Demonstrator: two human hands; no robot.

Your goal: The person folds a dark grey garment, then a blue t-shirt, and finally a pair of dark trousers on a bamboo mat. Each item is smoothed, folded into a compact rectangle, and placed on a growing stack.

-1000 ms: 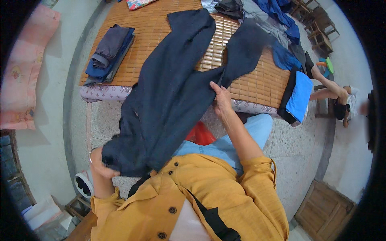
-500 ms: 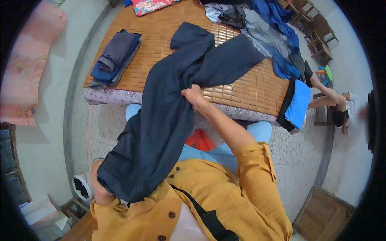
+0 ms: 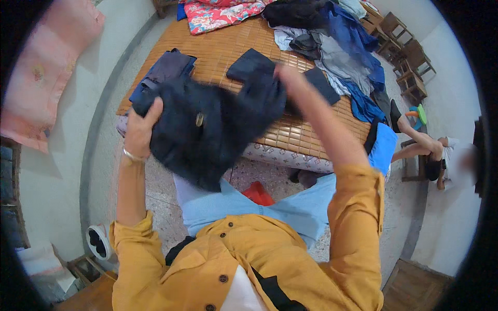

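A pair of dark trousers (image 3: 202, 124) hangs between my hands, partly smeared by motion. My left hand (image 3: 142, 127) grips one end, thumb on top of the cloth and the other fingers hidden behind it. On the far side my right hand (image 3: 288, 78), blurred, is closed on the fabric. The trouser legs lie on the bamboo mat (image 3: 218, 41) that covers the bed. Just beyond my left hand sits a stack of folded clothes (image 3: 168, 67), partly hidden by the trousers.
Loose clothes (image 3: 342, 57) are heaped at the far right of the bed, near a red floral cloth (image 3: 223, 15). A folded blue garment (image 3: 383, 147) lies at the right edge. Another person (image 3: 451, 160) sits at the right, near wooden chairs (image 3: 415, 57). A red object (image 3: 258, 193) is below.
My left hand has come up and forward from my lap with its end of the trousers. My right hand has moved farther out, and the cloth between them is bunched up.
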